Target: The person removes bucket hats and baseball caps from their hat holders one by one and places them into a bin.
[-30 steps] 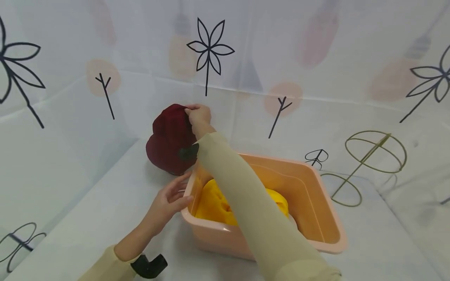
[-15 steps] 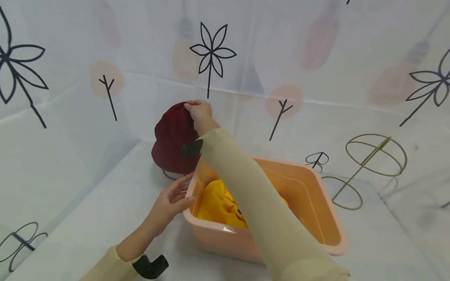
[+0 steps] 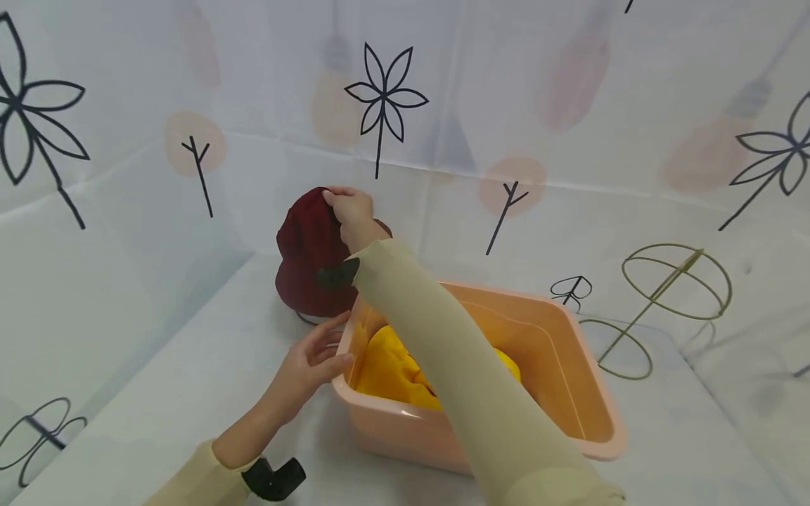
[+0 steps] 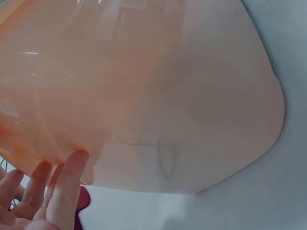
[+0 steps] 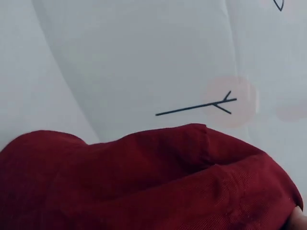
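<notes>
My right hand point(image 3: 353, 213) pinches the top of a dark red cloth point(image 3: 310, 256), rounded and hat-like, behind the basin's left corner. A pale curved edge shows beneath it; what it covers is hidden. In the right wrist view the dark red cloth point(image 5: 144, 177) shows folds and a seam, with one fingertip point(image 5: 298, 218) at its right edge. My left hand point(image 3: 310, 362) rests its extended fingers and thumb against the left side of a peach plastic basin point(image 3: 405, 425). The left wrist view shows these fingers point(image 4: 67, 191) touching the basin's outer wall point(image 4: 192, 96).
Yellow cloth point(image 3: 386, 362) lies bunched inside the basin, partly hidden by my right sleeve point(image 3: 462, 358). A white printed sheet point(image 3: 291, 112) covers the back and sides, and the surface point(image 3: 209, 365) beneath is white. Black wrist mounts point(image 3: 273, 479) sit on both arms.
The dark red cloth shifted slightly right in view, uncovering a pale edge at its bottom. My right hand keeps its pinch and drew slightly left lately. My left hand stays at the basin.
</notes>
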